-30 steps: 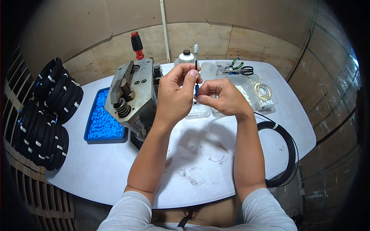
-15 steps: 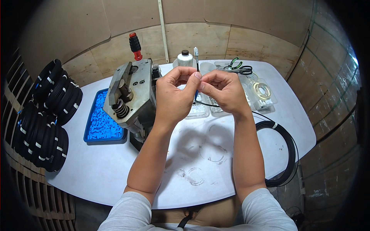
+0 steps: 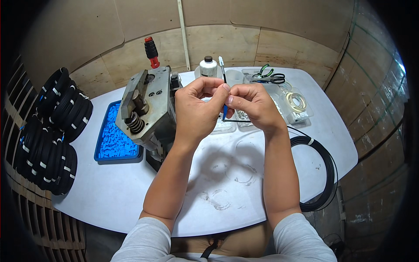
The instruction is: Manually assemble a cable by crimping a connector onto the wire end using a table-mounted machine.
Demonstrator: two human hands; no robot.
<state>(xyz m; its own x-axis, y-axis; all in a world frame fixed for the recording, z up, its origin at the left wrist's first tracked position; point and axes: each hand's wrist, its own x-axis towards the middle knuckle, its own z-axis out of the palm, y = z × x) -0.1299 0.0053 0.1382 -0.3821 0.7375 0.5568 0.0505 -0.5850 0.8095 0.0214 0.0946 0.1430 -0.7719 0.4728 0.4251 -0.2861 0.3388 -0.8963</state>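
Over the middle of the table, my left hand (image 3: 198, 107) and my right hand (image 3: 254, 105) meet, thumbs and forefingers pinched together. Between them stands a thin black cable (image 3: 224, 79), nearly upright, with a slim white end piece (image 3: 221, 61) above the fingertips. A narrow blue piece (image 3: 225, 112) shows just under the pinch; its upper part is hidden by my fingers. From beneath my right hand a black strand runs right to a coil of black cable (image 3: 326, 174) at the table's right edge. Both hands are closed on the cable.
A metal press (image 3: 150, 105) with a black-and-red handled tool behind it stands left of my hands. Beside it is a blue tray (image 3: 98, 146) of small blue parts. Black cable coils (image 3: 48, 161) stack far left. Behind: a bottle (image 3: 208, 69), scissors (image 3: 275, 79), tape roll (image 3: 297, 102).
The blue piece shows more fully below my fingers, and the white end tilts slightly left. The strand under my right hand lies straighter. Both hands stay in nearly the same place.
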